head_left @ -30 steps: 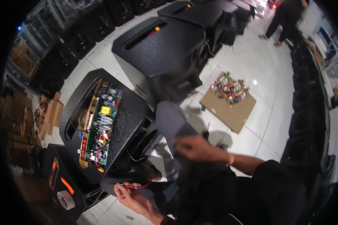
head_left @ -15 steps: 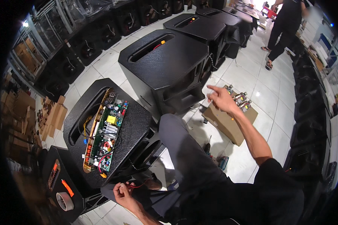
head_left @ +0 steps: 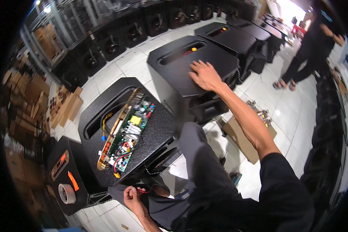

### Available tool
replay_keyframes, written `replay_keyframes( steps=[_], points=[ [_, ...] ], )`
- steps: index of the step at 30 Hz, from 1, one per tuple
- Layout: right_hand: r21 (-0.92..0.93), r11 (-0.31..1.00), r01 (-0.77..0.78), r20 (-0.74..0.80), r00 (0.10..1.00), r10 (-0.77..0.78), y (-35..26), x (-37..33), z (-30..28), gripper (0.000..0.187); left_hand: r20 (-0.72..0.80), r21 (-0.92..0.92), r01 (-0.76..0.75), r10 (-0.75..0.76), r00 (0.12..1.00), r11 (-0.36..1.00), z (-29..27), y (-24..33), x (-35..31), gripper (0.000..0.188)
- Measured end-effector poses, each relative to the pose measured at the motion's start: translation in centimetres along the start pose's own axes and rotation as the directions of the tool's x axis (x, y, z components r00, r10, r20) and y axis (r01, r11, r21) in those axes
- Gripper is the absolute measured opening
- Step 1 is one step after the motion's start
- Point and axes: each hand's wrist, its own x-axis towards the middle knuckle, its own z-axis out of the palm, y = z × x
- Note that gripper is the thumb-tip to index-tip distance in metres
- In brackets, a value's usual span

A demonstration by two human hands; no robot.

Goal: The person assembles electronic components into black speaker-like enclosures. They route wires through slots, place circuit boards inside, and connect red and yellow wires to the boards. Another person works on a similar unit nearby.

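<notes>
Over the top of a black speaker cabinet [head_left: 172, 77], my right hand [head_left: 205, 76] reaches out with its fingers spread and nothing in them. It seems to rest on the panel, though contact is hard to tell. Down by my knee, my left hand [head_left: 133, 198] pinches a thin red wire [head_left: 144, 191]; the wire's far end is hidden. Just beyond that hand, an amplifier circuit board [head_left: 128, 133] on a gold-coloured metal plate lies across a nearer black cabinet [head_left: 155, 129]. Yellow and blue connectors hang in this cabinet's slot.
At the lower left, a smaller black cabinet [head_left: 81, 158] carries an orange cutter [head_left: 73, 181] and a tape roll [head_left: 67, 193]. A cardboard box [head_left: 241, 140] with parts on top stands on the right. More cabinets line both sides. Another person [head_left: 311, 46] stands at the far right.
My right hand has gone from above the cardboard box, index finger extended, to the speaker cabinet, fingers now spread. My left hand keeps its pinch on the wire. The view has shifted.
</notes>
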Motion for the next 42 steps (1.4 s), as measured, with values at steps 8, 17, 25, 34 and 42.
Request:
replay_keyframes(
  steps=[8, 17, 25, 34, 42],
  points=[
    [0.290, 0.946, -0.147, -0.255, 0.940, 0.224, -1.1, -3.7, 0.3, 0.036, -0.007, 0.000, 0.118, -0.118, 0.993, 0.993, 0.5, 0.1, 0.4, 0.014],
    [0.392, 0.917, -0.079, -0.297, 0.932, 0.207, 7.7, -3.6, 5.4, 0.041, 0.107, -0.056, 0.077, -0.071, 0.992, 0.995, -0.8, -1.4, 0.2, 0.015],
    [0.471, 0.875, -0.117, -0.359, 0.880, 0.311, 8.2, -3.8, 6.3, 0.042, 0.140, 0.092, 0.187, -0.199, 0.970, 0.978, -0.7, -1.0, 0.3, 0.019],
    [0.542, 0.840, -0.029, -0.403, 0.868, 0.290, 8.1, -5.7, 5.0, 0.050, 0.559, 0.347, 0.186, -0.363, 0.746, 0.919, -1.8, 0.6, 0.7, 0.025],
    [0.601, 0.799, 0.000, -0.496, 0.784, 0.373, 3.8, -7.0, 6.2, 0.042, 0.589, 0.647, -0.046, -0.460, 0.664, 0.761, -1.9, 2.0, 2.1, 0.025]
  ],
)
